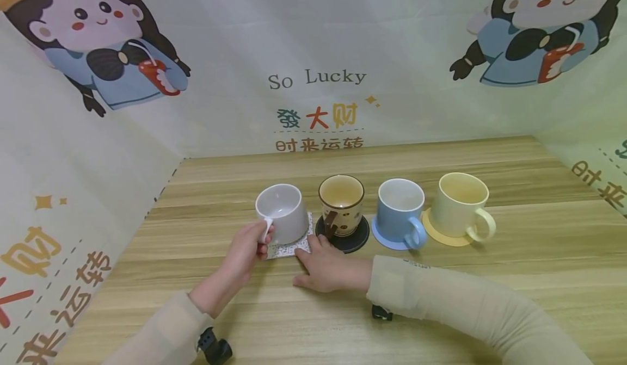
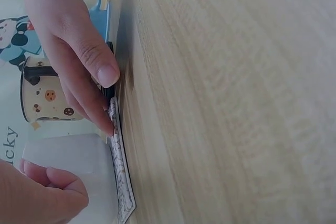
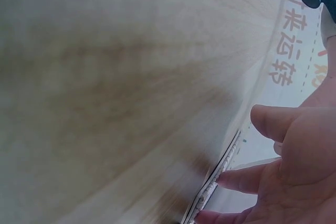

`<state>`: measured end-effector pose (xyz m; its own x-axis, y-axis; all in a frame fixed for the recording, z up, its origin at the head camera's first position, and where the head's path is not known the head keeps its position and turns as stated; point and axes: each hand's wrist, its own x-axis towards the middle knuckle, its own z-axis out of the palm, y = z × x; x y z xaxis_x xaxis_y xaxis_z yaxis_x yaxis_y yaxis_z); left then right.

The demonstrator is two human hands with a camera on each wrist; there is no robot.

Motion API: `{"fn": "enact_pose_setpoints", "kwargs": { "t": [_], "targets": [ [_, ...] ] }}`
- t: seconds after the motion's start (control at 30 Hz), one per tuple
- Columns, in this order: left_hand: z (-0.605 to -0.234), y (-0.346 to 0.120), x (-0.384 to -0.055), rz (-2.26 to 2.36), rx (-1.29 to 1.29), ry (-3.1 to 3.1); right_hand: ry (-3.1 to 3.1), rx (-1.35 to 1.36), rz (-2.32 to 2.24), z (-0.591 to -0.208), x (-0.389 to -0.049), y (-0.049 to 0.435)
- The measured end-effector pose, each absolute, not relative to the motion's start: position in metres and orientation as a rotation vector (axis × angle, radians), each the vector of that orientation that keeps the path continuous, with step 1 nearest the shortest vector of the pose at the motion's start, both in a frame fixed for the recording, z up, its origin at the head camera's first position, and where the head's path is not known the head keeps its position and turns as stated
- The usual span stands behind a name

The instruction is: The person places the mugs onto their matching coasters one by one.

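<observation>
A white mug (image 1: 286, 221) stands on a square black-and-white patterned coaster (image 1: 289, 252) at the left of a row. My left hand (image 1: 249, 244) grips its handle, fingers curled in the left wrist view. With fingers extended, my right hand (image 1: 327, 267) touches the right side of that coaster, its palm low over the table. Just beyond the right fingertips, a cookie-print mug (image 1: 351, 219) with a brown handle sits on a round black coaster (image 1: 356, 240). In the right wrist view, two fingers (image 3: 244, 179) meet the coaster's edge; most of the white mug is hidden there.
Farther right stand a blue mug (image 1: 394, 221) on a blue round coaster (image 1: 384, 240) and a cream mug (image 1: 453, 210) on a yellow round coaster (image 1: 438, 233). Printed cloth walls (image 1: 235, 38) enclose the wooden table (image 1: 303, 332) at the back and sides.
</observation>
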<state>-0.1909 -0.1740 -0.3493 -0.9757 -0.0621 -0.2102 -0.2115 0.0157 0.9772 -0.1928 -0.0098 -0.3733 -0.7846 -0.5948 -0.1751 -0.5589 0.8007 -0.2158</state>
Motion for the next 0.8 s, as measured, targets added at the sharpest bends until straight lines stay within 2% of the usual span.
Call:
{"fn": "enact_pose_setpoints", "kwargs": {
  "t": [0.27, 0.53, 0.8],
  "targets": [
    [-0.348, -0.177, -0.192, 2.068, -0.264, 2.147, 2.766, -0.927, -0.233, -0.374, -0.193, -0.008],
    [-0.346, -0.187, -0.190, 1.789, -0.148, 2.350, 2.698, -0.879, -0.316, -0.368, -0.186, -0.003],
    [-0.343, -0.202, -0.181, 1.413, -0.005, 2.766, 2.632, -1.202, -0.319, -0.360, -0.174, 0.010]
  ]
}}
